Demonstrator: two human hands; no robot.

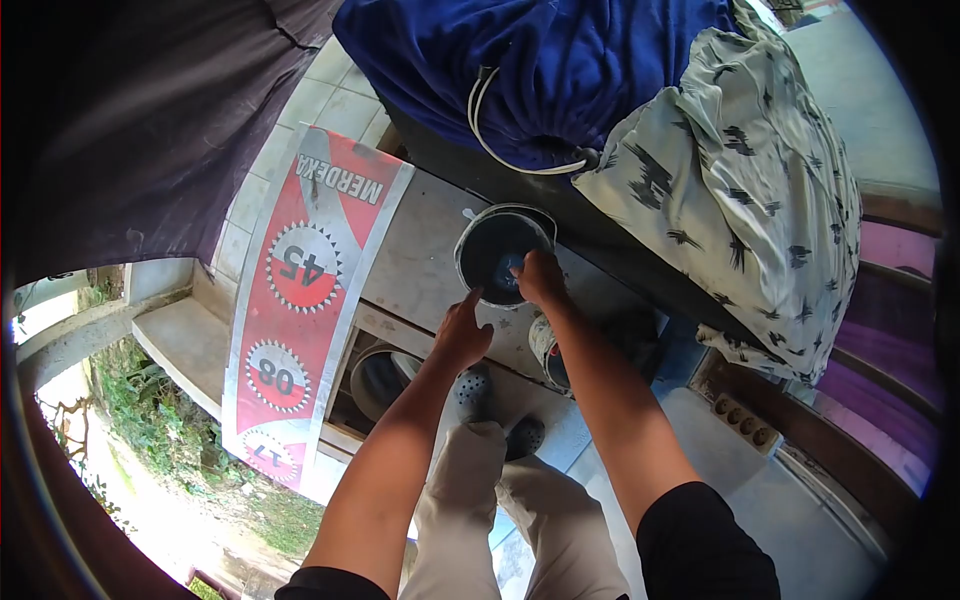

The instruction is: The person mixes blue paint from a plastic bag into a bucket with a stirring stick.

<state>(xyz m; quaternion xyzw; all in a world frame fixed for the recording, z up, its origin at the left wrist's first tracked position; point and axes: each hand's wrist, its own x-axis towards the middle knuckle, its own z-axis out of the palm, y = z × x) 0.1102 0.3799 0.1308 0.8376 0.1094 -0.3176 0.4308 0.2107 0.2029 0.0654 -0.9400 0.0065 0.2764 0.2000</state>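
A dark bucket with a pale, worn rim stands on the tiled floor ahead of my feet. My right hand reaches over its right side, fingers curled together beside a small blue thing inside the bucket. What those fingers hold I cannot tell. On the near left side, my left hand points its index finger at the bucket's rim, with the thumb apart and nothing in the hand. A second, smaller container with a patterned outside stands just below my right wrist.
A red and white banner hangs at left, beside a round metal-looking vessel. Blue cloth and patterned white cloth bulge over a dark ledge ahead. A power strip lies at right. My grey clogs are close to the bucket.
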